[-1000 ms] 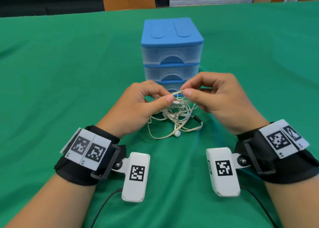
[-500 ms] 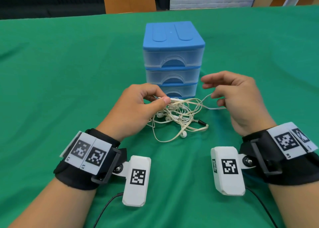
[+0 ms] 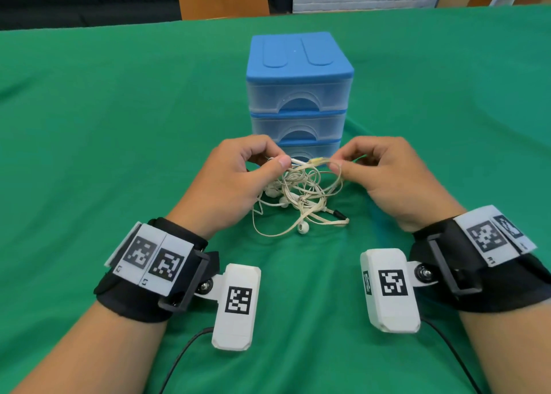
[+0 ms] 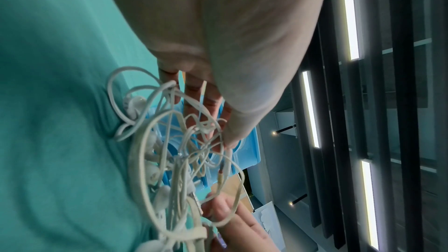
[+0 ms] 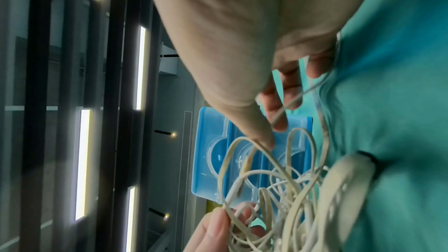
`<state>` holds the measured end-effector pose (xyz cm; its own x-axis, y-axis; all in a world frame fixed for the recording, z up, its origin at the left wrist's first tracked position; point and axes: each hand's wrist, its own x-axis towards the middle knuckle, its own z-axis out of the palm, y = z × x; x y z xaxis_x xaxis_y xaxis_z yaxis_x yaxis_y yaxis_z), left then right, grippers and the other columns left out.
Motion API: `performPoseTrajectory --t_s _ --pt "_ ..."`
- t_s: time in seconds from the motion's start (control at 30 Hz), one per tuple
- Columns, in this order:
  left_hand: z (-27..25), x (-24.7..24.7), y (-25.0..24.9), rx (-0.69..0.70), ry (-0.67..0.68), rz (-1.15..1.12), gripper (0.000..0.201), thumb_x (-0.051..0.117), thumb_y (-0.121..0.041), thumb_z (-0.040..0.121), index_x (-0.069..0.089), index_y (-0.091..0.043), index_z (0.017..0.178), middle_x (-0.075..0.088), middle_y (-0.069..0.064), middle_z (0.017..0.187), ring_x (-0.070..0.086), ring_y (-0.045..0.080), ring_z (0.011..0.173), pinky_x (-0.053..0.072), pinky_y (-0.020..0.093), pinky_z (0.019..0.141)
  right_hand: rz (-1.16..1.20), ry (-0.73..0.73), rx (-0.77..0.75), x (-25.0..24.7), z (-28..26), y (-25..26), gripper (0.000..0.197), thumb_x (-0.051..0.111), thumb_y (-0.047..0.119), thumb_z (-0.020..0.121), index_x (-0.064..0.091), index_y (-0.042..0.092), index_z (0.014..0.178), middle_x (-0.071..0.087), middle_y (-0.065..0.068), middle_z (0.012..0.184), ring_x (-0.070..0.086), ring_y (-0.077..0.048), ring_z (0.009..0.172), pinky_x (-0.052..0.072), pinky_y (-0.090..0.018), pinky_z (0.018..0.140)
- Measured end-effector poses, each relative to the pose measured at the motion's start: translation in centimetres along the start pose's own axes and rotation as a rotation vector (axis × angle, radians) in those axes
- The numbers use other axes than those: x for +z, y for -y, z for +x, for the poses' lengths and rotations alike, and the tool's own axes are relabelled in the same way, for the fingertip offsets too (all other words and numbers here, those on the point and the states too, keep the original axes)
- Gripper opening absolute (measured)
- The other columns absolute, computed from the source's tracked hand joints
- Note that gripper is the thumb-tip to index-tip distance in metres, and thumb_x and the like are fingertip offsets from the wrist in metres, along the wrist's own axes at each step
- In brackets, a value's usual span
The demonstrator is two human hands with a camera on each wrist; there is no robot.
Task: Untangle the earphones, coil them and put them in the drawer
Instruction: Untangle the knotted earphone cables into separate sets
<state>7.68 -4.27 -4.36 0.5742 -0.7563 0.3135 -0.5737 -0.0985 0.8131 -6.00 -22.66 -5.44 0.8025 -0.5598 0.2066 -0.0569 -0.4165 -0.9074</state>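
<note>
Both hands were pinching the earphone tangle [image 3: 301, 194]
Left hand [image 3: 235, 179] and right hand [image 3: 390, 176] tugging apart could've cinched the knots tighter.

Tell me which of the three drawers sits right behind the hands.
The bottom drawer of the blue drawer unit: in the head view it alone is partly hidden by the fingers and cable; the upper two show fully.
</note>
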Motion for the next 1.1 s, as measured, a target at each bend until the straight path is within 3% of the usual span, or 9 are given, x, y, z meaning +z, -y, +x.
performPoseTrajectory --t_s 0.17,0.43,0.5,0.57,0.63,0.73,0.93,1.0,1.1 --pt "-0.1 -0.1 0.0 -0.043 -0.004 0.019 0.019 0.066 -0.023 0.096 0.070 -0.010 0.082 0.062 -0.002 0.075 0.050 0.002 0.067 0.039 0.018 0.066 0.154 -0.386 -0.032 -1.0 0.9 0.0 0.014 0.072 0.016 0.085 0.068 0.021 0.072 0.060 0.005 0.071 0.047 -0.009 0.068 0.041 -0.025 0.069" --pt "0.1 -0.1 0.0 -0.089 -0.084 -0.050 0.018 0.067 -0.025 0.092 0.068 -0.009 0.084 0.058 0.004 0.071 0.044 0.013 0.063 0.034 0.026 0.056 0.082 -0.388 -0.064 -1.3 0.6 0.3 0.023 0.070 0.010 0.073 0.072 0.027 0.088 0.062 0.003 0.085 0.047 -0.012 0.071 0.041 -0.019 0.066" --pt "0.0 -0.2 -0.1 -0.085 -0.076 -0.049 0.015 0.069 -0.023 0.092 0.067 -0.009 0.084 0.059 0.000 0.071 0.045 0.012 0.062 0.036 0.025 0.056 0.199 -0.273 -0.137 -1.0 0.1 1.1 0.016 0.067 0.008 0.073 0.071 0.019 0.083 0.060 0.005 0.072 0.045 -0.007 0.061 0.037 -0.017 0.060" --pt "0.0 -0.2 -0.1 -0.087 -0.066 -0.043 0.015 0.070 -0.020 0.093 0.067 -0.009 0.083 0.059 -0.001 0.071 0.045 0.011 0.061 0.037 0.024 0.056 0.197 -0.007 -0.179 -0.5 -0.5 1.8 0.010 0.066 0.003 0.077 0.072 0.009 0.082 0.058 0.001 0.062 0.043 -0.004 0.056 0.034 -0.014 0.057" --pt "0.0 -0.2 -0.1 -0.088 -0.070 -0.032 0.015 0.070 -0.020 0.093 0.066 -0.010 0.082 0.058 -0.001 0.069 0.043 0.010 0.058 0.035 0.023 0.054 0.069 0.260 -0.173 -0.1 -1.0 2.0 0.009 0.072 0.002 0.080 0.076 0.008 0.085 0.057 -0.014 0.061 0.044 -0.012 0.059 0.035 -0.023 0.059" --pt "0.0 -0.2 0.0 -0.103 -0.100 -0.031 0.016 0.069 -0.021 0.092 0.066 -0.009 0.082 0.058 0.004 0.068 0.043 0.013 0.058 0.034 0.025 0.055 -0.076 0.449 -0.079 0.2 -1.1 1.4 0.018 0.077 0.001 0.081 0.078 0.017 0.090 0.051 0.000 0.060 0.038 -0.019 0.060 0.031 -0.031 0.060" --pt "0.3 -0.2 0.3 -0.143 -0.194 -0.034 0.016 0.069 -0.019 0.090 0.066 -0.007 0.079 0.057 -0.007 0.059 0.046 0.004 0.050 0.038 0.020 0.054 -0.138 0.457 -0.085 0.2 -1.1 1.5 0.008 0.081 0.012 0.082 0.073 0.015 0.082 0.053 0.001 0.065 0.040 -0.009 0.058 0.033 -0.022 0.055" --pt "0.4 -0.3 0.5 -0.149 -0.214 -0.027 0.016 0.070 -0.021 0.089 0.066 -0.009 0.079 0.063 0.000 0.064 0.048 0.006 0.052 0.039 0.021 0.056 -0.103 0.357 -0.164 0.1 -1.0 1.7 0.007 0.078 0.012 0.085 0.071 0.013 0.084 0.061 -0.005 0.074 0.045 -0.011 0.063 0.039 -0.023 0.062" --pt "0.1 -0.7 0.3 -0.078 -0.180 0.060 0.009 0.070 -0.017 0.081 0.066 -0.021 0.086 0.067 -0.012 0.081 0.056 0.008 0.070 0.044 0.027 0.066 0.076 0.107 -0.253 -0.2 -0.6 1.8 0.006 0.071 0.010 0.090 0.066 0.011 0.088 0.063 0.000 0.084 0.051 -0.008 0.076 0.042 -0.019 0.074"
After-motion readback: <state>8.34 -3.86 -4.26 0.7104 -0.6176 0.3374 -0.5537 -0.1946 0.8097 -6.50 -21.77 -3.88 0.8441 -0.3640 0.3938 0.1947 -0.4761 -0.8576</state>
